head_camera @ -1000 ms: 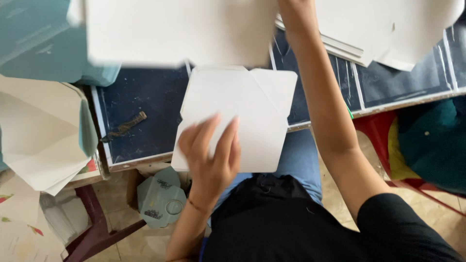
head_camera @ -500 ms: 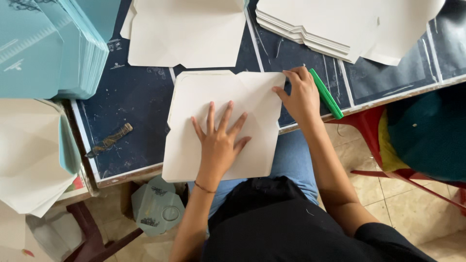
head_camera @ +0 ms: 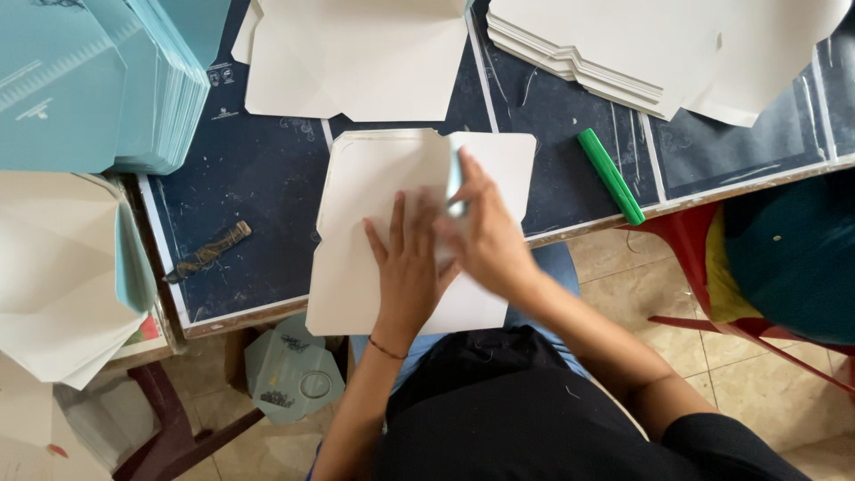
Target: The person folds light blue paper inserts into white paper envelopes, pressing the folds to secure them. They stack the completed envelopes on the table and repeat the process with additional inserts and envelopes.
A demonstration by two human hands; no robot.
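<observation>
Fingers: left hand (head_camera: 410,267) lay spread flat, open, on the white die-cut card sheet (head_camera: 374,223); right hand (head_camera: 485,236) pinched its flap, seemingly mid-fold.
Sheet: at the dark blue desk (head_camera: 258,178) edge.
Next: likely pressing the crease.
Nearby: green marker (head_camera: 611,175).

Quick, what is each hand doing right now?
Left hand: open, flat on the white card sheet.
Right hand: blurred, on the sheet's folded flap; cannot tell its grip.
</observation>
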